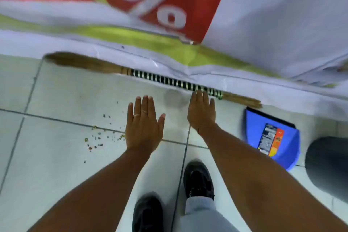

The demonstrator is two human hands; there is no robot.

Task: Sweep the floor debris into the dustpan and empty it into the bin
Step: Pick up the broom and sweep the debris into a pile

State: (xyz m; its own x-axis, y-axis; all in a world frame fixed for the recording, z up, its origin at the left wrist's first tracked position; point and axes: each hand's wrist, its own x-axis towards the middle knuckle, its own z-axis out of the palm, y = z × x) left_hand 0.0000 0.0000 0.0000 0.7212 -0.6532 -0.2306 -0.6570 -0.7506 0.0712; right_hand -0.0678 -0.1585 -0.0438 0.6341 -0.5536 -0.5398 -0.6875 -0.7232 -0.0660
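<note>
A grass broom (162, 78) with a black-and-silver banded handle lies on the tiled floor along the edge of a banner. Small brown debris (98, 137) is scattered on the tiles at the left. A blue dustpan (273, 137) lies on the floor at the right, next to the dark bin (327, 165). My left hand (144, 126) hovers flat and open over the tiles beside the debris, holding nothing. My right hand (201, 111) is also open, its fingertips at the broom's handle; I cannot tell whether they touch it.
A large red, white and yellow-green banner (169, 15) covers the floor beyond the broom. My two black shoes (197, 179) stand on the white tiles below my hands. Tile floor extends to the left.
</note>
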